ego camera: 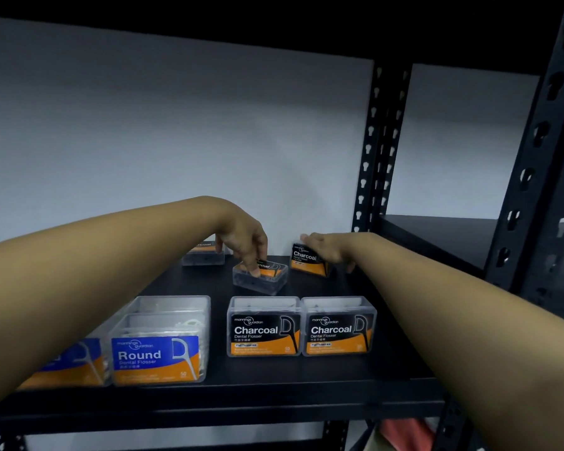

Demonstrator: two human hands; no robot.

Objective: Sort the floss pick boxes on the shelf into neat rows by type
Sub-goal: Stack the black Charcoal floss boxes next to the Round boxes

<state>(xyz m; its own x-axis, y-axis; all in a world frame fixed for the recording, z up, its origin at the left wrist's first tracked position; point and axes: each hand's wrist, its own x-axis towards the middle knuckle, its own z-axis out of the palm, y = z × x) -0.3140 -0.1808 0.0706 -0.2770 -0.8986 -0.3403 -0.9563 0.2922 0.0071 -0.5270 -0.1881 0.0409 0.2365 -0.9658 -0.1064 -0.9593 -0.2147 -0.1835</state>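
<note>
Now both arms reach deep over the shelf. Left hand presses fingertips down on a flat-lying Charcoal box mid-shelf. Right hand grips an upright Charcoal box at the back. Up front, two Charcoal boxes stand side by side, Round boxes left of them.

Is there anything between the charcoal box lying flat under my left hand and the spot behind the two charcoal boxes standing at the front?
Nothing visible stands in the way. The flat box under the left hand lies just behind the front pair, with bare shelf between them.
</note>
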